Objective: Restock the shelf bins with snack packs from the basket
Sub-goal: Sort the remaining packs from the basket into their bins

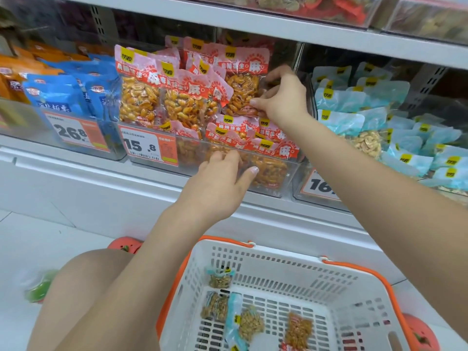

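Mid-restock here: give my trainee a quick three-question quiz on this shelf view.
1. True or false: the right hand pinches a red-labelled clear peanut pack.
2. Which price tag fronts the clear plastic bin that the left hand touches: A) 26.8 B) 15.8
3. Fill in: the white plastic basket with orange handles holds mostly ____-labelled packs.

Key: 1 true; 2 B; 3 blue.
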